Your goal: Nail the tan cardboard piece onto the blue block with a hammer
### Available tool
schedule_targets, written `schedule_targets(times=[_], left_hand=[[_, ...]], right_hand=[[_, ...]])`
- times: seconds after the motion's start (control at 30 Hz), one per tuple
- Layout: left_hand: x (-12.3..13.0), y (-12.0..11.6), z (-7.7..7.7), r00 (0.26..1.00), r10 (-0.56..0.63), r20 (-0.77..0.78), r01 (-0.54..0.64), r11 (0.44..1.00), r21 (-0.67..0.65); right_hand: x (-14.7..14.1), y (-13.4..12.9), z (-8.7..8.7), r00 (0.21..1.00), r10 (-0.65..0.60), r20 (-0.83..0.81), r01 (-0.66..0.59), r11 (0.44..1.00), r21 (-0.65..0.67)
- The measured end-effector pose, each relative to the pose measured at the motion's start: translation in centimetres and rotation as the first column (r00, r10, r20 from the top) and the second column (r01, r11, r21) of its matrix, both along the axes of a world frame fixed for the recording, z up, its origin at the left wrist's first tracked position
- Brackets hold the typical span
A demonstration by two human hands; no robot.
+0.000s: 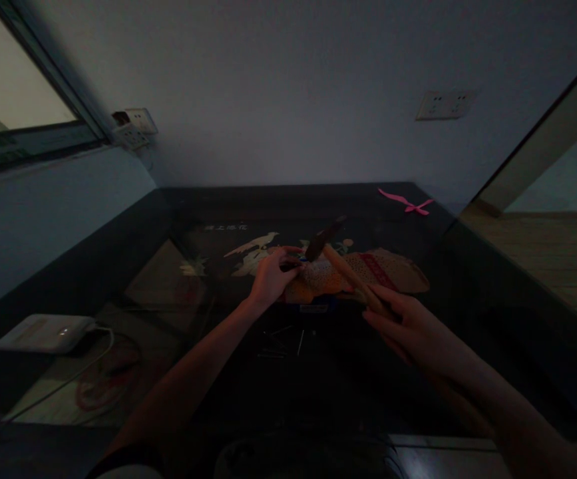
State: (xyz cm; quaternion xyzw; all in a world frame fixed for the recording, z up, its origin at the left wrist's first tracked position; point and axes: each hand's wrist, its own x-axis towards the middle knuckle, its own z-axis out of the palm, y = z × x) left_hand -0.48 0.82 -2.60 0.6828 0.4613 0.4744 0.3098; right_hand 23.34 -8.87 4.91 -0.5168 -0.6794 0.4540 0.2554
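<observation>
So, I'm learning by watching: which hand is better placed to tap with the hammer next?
Right, I'd say: the right hand grips the hammer by its wooden handle. The left hand seems busy at the patterned orange material, near the hammer's head.

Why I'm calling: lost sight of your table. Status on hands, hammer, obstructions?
Right hand gripping hammer by handle. Left hand at orange spotted item, fingers near hammer's head. Thin pieces loose nearer me, clear of hands.
</observation>
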Motion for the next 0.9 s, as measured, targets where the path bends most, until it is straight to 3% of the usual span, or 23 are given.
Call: schedule_targets(times=[0.1, 0.37, 0.53, 0.67, 0.73, 0.8, 0.9], left_hand=[[0.0, 0.1, 0.2, 0.999, -0.009, -0.033, 0.009, 1.000, -0.001], [-0.9, -0.4, 0.9, 0.989, -0.070, -0.134, 0.083, 0.992, 0.092], [-2.4, -1.8, 2.9, 0.973, 0.088, -0.212, -0.032, 0.967, 0.252], [-3.6, -5.5, 4.0, 0.940, 0.260, -0.219, -0.142, 0.885, 0.444], [-3.7, -7.6, 3.7, 0.928, 0.213, -0.305, -0.030, 0.860, 0.509], [-3.5, -9.3, 2.8, 0.864, 0.049, -0.502, 0.217, 0.862, 0.458], [-2.9, -10.3, 0.9, 0.595, -0.137, -0.792, 0.514, 0.822, 0.245]], right_hand=[[0.4, -0.7, -0.7, 0.995, -0.037, -0.097, 0.027, 0.994, -0.103], [1.0, -1.5, -2.9, 0.969, -0.141, -0.200, 0.112, 0.982, -0.153], [1.3, -1.5, -3.8, 0.947, -0.175, -0.270, 0.152, 0.983, -0.105], [1.6, -1.7, -4.5, 0.927, -0.201, -0.315, 0.184, 0.979, -0.083], [1.7, -1.8, -4.9, 0.918, -0.214, -0.334, 0.194, 0.977, -0.092], [1.8, -2.0, -5.1, 0.907, -0.218, -0.361, 0.194, 0.976, -0.101], [1.9, -2.2, -5.3, 0.895, -0.216, -0.391, 0.188, 0.976, -0.108]])
